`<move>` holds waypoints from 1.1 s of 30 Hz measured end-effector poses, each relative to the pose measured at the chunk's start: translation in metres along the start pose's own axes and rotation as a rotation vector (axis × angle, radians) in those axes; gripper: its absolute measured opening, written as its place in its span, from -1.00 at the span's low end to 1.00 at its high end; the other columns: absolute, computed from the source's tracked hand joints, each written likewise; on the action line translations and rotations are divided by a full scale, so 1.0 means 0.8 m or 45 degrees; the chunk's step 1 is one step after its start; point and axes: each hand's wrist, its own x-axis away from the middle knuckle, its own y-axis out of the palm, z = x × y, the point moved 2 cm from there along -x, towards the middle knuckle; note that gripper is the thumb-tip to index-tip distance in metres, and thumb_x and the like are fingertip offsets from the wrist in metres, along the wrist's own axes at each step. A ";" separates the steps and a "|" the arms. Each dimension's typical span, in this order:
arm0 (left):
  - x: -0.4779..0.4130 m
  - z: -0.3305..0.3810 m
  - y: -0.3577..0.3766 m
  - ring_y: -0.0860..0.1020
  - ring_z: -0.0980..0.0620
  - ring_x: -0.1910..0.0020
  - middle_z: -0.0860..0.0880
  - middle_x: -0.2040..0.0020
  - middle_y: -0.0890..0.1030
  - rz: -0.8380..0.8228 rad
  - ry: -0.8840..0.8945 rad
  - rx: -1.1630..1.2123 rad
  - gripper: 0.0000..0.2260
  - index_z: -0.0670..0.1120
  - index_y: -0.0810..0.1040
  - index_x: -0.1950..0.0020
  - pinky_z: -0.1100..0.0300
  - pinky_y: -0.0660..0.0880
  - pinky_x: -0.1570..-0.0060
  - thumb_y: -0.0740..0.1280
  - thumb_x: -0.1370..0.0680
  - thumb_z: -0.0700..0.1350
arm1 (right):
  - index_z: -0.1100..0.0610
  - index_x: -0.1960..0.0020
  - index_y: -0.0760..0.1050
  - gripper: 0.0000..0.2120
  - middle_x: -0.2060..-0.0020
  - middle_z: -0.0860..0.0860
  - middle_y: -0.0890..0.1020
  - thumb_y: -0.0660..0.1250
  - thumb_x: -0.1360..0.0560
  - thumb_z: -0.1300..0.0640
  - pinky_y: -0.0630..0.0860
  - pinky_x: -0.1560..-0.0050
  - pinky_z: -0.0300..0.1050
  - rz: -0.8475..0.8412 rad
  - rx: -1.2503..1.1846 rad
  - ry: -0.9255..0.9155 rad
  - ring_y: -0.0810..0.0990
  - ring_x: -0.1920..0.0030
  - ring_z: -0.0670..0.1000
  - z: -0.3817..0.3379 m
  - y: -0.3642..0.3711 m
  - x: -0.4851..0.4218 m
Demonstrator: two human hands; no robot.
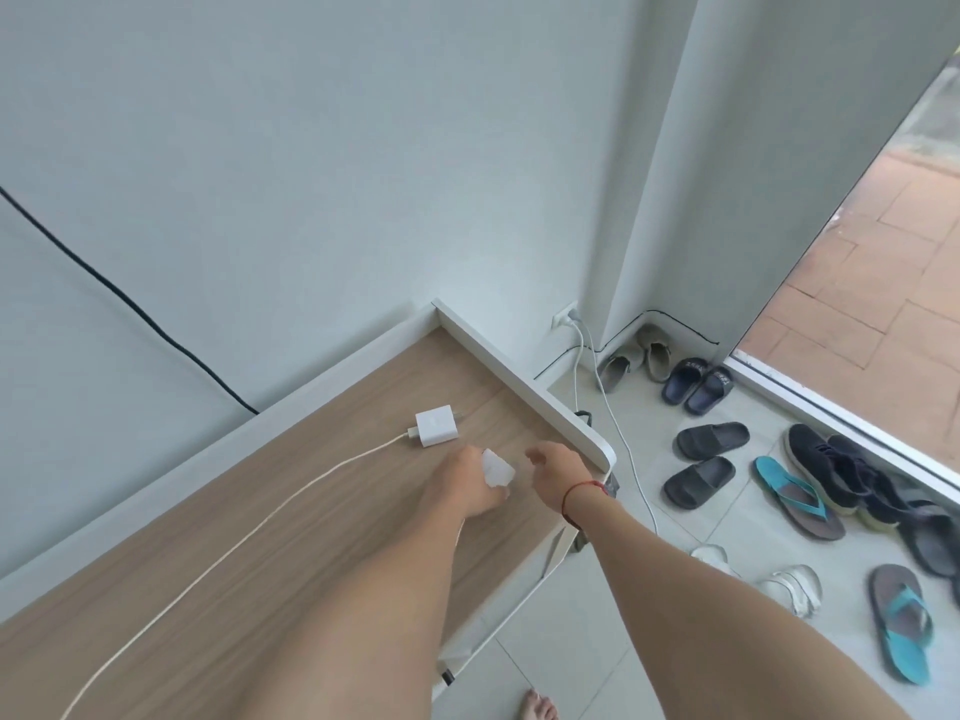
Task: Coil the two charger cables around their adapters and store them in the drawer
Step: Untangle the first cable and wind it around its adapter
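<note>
A white charger adapter (437,426) lies on the wooden desk top (291,511) near its far right corner. Its white cable (249,522) trails loose across the desk toward the near left edge. My left hand (470,483) holds a second white adapter (496,472) just in front of the first one. My right hand (558,475) hovers beside it to the right, fingers apart and holding nothing. A red thread bracelet circles the right wrist. No drawer is visible.
A white raised rim (519,381) borders the desk's back and right side. A black cable (130,309) runs down the wall. A wall socket (566,317) with plugged white cords sits by the floor. Several sandals and shoes (810,485) lie on the tiled floor at the right.
</note>
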 end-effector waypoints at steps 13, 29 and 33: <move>0.076 -0.078 -0.181 0.54 -0.06 -0.09 -0.04 -0.09 0.55 0.550 -0.106 0.461 -0.57 -0.15 0.46 -0.17 0.08 0.50 -0.03 0.35 -0.49 0.14 | 0.23 -0.07 0.50 -0.74 0.09 0.09 0.60 0.07 -0.59 0.17 0.45 0.23 -0.16 -0.204 -0.373 -0.171 0.58 0.20 0.07 -0.169 0.089 0.044; 0.286 -0.390 -0.346 0.58 -0.02 0.13 -0.01 0.05 0.58 1.014 -0.297 1.296 -0.50 -0.09 0.39 -0.11 0.07 0.58 0.01 0.50 -0.33 0.09 | 0.13 0.18 0.54 -0.79 0.42 -0.01 0.37 0.25 -0.52 0.03 0.45 0.30 -0.20 -0.206 -0.270 -0.473 0.38 0.44 0.01 -0.403 0.291 0.223; 0.326 -0.432 -0.360 0.63 -0.01 0.18 -0.06 0.02 0.62 0.907 -0.230 1.307 -0.48 -0.15 0.51 -0.12 0.08 0.62 0.00 0.57 -0.32 0.08 | 0.13 0.15 0.50 -0.84 0.39 0.01 0.34 0.26 -0.50 0.05 0.41 0.21 -0.13 -0.130 -0.359 -0.532 0.35 0.44 0.04 -0.446 0.313 0.243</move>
